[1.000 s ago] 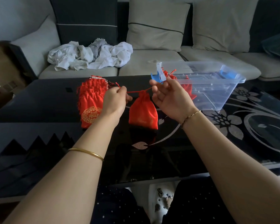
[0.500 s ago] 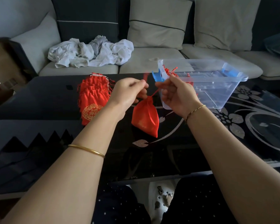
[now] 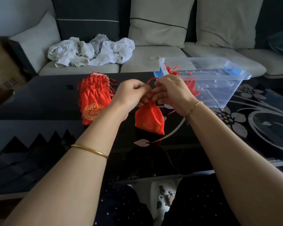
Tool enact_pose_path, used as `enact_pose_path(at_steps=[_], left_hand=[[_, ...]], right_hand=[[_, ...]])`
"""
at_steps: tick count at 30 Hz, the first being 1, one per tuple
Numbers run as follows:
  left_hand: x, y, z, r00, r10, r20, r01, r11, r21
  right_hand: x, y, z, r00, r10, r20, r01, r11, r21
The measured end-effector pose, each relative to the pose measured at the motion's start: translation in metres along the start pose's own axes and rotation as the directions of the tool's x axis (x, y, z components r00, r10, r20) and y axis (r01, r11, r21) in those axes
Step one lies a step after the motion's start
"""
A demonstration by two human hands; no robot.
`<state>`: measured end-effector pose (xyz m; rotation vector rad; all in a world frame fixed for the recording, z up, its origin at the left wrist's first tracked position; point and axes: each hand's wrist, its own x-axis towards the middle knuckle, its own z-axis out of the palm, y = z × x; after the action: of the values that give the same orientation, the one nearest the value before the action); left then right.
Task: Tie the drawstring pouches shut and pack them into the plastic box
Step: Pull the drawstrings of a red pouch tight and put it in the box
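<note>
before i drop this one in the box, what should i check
1. Grip: left hand and right hand both pinch the drawstring: ok.
2. Mouth of the pouch gathered closed: ok.
3. Knot finished: cannot tell, fingers hide it.
4. Room in the plastic box beside the packed pouches: ok.
5. Next stack of pouches close by: ok.

Looking down at a glossy black table point(image 3: 39, 98), silver flowers running toward its right edge. Bearing a stack of red pouches point(image 3: 93, 101) near the far edge, left of the middle. Also bearing a clear plastic box point(image 3: 222, 93) by the far edge, right of the middle.
</note>
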<state>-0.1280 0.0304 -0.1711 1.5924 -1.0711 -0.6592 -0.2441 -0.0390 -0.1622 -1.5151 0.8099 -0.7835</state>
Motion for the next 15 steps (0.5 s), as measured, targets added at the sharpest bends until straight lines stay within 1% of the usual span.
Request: enact_pose_path(at_steps=[4, 7, 9, 11, 15], left_hand=[[0.0012, -0.0028, 0.0001, 0.997, -0.051, -0.058, 0.047, 0.996, -0.074], [0.0017, -0.0035, 0.0000, 0.991, -0.094, -0.101, 0.082, 0.991, -0.110], [0.0021, -0.0032, -0.0003, 0.985, -0.118, -0.122, 0.102, 0.987, -0.126], [0.0019, -0.0019, -0.0003, 0.983, -0.126, -0.133, 0.109, 0.986, -0.128], [0.0001, 0.0000, -0.0007, 0.980, -0.131, -0.148, 0.111, 0.984, -0.136]], right_hand=[[-0.0015, 0.0036, -0.0015, 0.992, -0.120, 0.028, 0.122, 0.983, -0.134], [-0.0034, 0.0081, 0.0007, 0.981, -0.187, 0.053, 0.194, 0.960, -0.200], [-0.0028, 0.0090, 0.0021, 0.964, -0.260, 0.055, 0.264, 0.914, -0.309], [-0.0007, 0.0084, 0.0025, 0.939, -0.337, 0.071, 0.334, 0.840, -0.427], [-0.0001, 0.0077, 0.0055, 0.896, -0.420, 0.144, 0.427, 0.728, -0.536]])
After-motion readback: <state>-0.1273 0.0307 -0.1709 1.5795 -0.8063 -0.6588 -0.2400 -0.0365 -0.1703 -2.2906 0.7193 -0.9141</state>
